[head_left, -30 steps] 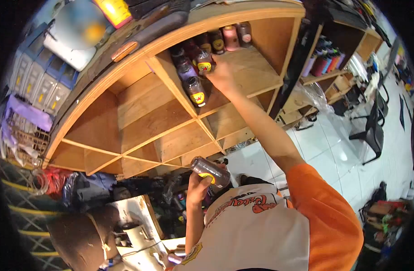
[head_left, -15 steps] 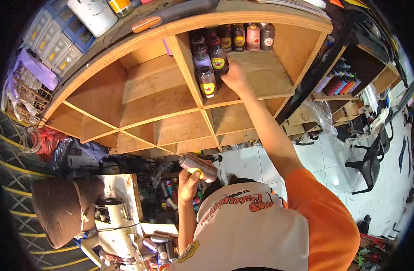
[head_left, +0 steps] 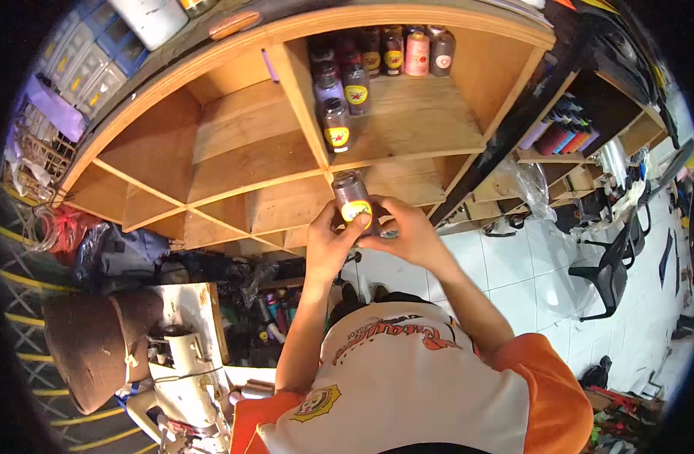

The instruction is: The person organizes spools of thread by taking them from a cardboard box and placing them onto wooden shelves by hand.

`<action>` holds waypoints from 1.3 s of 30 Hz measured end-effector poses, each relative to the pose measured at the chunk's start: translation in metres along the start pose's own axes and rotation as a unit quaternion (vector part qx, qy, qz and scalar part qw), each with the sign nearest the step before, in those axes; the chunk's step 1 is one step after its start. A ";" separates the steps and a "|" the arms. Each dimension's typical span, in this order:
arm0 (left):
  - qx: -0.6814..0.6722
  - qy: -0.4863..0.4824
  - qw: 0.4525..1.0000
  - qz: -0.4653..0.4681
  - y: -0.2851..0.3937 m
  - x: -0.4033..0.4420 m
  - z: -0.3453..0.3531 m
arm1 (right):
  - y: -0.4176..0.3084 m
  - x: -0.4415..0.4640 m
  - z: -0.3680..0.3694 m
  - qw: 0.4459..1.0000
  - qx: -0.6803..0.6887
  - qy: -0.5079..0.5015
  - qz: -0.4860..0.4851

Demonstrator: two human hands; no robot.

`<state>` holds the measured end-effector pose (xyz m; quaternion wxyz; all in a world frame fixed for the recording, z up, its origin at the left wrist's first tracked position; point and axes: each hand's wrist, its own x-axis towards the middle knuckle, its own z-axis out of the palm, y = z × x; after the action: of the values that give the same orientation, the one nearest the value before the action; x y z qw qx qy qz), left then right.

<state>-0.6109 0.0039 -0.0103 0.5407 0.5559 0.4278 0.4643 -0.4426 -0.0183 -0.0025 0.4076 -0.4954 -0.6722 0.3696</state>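
Note:
A dark, bottle-shaped thread spool (head_left: 350,191) with a round yellow label stands nearly upright in front of the shelf's lower compartments. My left hand (head_left: 332,242) is closed round its lower left side, thumb across the label. From the right, my right hand (head_left: 409,236) closes in with its fingers at the spool's right side; its fingertips are partly hidden behind the spool. Above them, another dark spool (head_left: 336,125) with a yellow label sits at the front of the upper compartment. Behind it is a similar spool (head_left: 356,89).
Several more spools, one a pink spool (head_left: 417,54), line the back of the wooden shelf (head_left: 241,163). A side rack (head_left: 555,157) holds coloured spools. At lower left is a sewing machine (head_left: 192,378); a black chair (head_left: 608,280) stands on the tiled floor.
My right hand has left the spools in the upper compartment and come down to the held spool. My left hand has raised that spool, turning it more upright with its label forward.

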 end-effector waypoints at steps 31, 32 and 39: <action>-0.013 -0.011 0.999 -0.041 -0.046 -0.034 -0.013 | 0.075 0.128 -0.013 0.927 -0.122 0.342 -0.092; -0.015 -0.026 0.998 -0.052 -0.051 -0.032 -0.016 | 0.078 0.115 -0.013 0.920 -0.113 0.362 -0.102; 0.082 -0.239 0.965 -0.073 -0.074 -0.019 -0.020 | 0.057 -0.047 0.000 0.881 0.026 0.445 0.158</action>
<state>-0.6322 -0.0073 -0.0854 0.6126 0.6603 0.3619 0.2403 -0.4140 -0.0501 -0.0620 0.6124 -0.6966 -0.3237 0.1870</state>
